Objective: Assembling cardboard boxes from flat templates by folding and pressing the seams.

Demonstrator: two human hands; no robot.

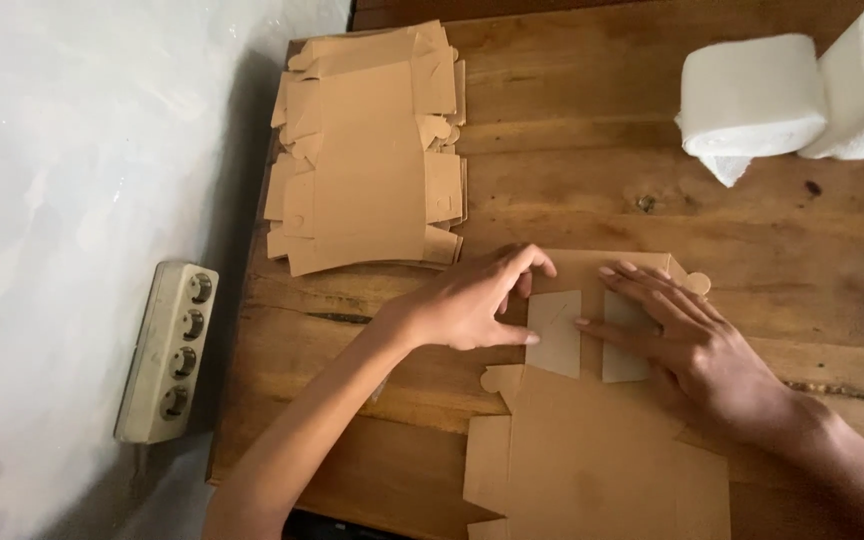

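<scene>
Left hand (467, 305): lies palm down on the flat cardboard blank (592, 440), fingers (527, 262) spread and lightly curved, unclenched; the thumb tip presses the left grey-backed flap (555, 335), and the forefinger reaches past that flap's top edge onto the brown panel.

Right hand (697, 345): flat, fingers (637, 285) stretched out and close together, relaxed rather than gripping; they rest on the right grey-backed flap (624, 340) and pin it down against the blank.

Flaps: two small upright rectangles, side by side with a narrow gap between them, folded over so that the paler underside shows.

Cardboard blank: brown, unfolded, lying on the desk (572, 190) directly before the person; it runs from beneath both hands to the lower edge of the view, with rounded tabs at its left and upper right corners.

Stack of blanks (367, 150): more flat brown cut-outs piled at the desk's far left corner, well apart from the hands.

Paper rolls (752, 95): two white rolls touching each other at the far right of the desk.

Power strip (169, 350): pale, with four round sockets, lying off the desk on the grey surface to the left.

Obstruction: only bare wood lies between the hands and the stack.
</scene>
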